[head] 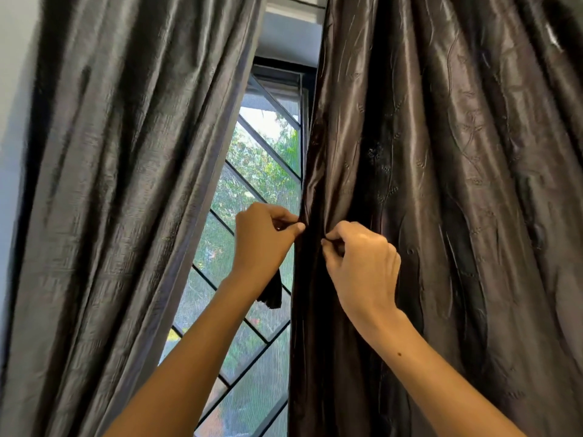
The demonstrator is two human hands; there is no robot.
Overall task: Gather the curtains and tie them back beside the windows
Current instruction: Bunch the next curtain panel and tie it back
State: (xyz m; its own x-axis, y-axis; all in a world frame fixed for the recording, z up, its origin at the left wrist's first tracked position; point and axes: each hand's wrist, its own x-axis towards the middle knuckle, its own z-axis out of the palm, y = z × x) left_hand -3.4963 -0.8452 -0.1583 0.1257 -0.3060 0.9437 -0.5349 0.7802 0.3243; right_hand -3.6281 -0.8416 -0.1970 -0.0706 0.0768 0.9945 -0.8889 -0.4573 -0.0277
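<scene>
Two shiny dark curtains hang in front of a window (252,171). The left curtain (120,200) is grey and falls loose. The right curtain (426,184) is dark brown with an embroidered pattern. My left hand (262,241) pinches the inner edge of the right curtain at mid height, and a short dark strip of fabric (273,291) hangs below that hand. My right hand (359,263) pinches a fold of the same curtain just to the right of the edge. Both hands sit close together, fingers curled.
The gap between the curtains shows a black window frame with diagonal bars (262,143) and a mesh screen, with green trees outside. A pale wall (12,89) runs along the far left.
</scene>
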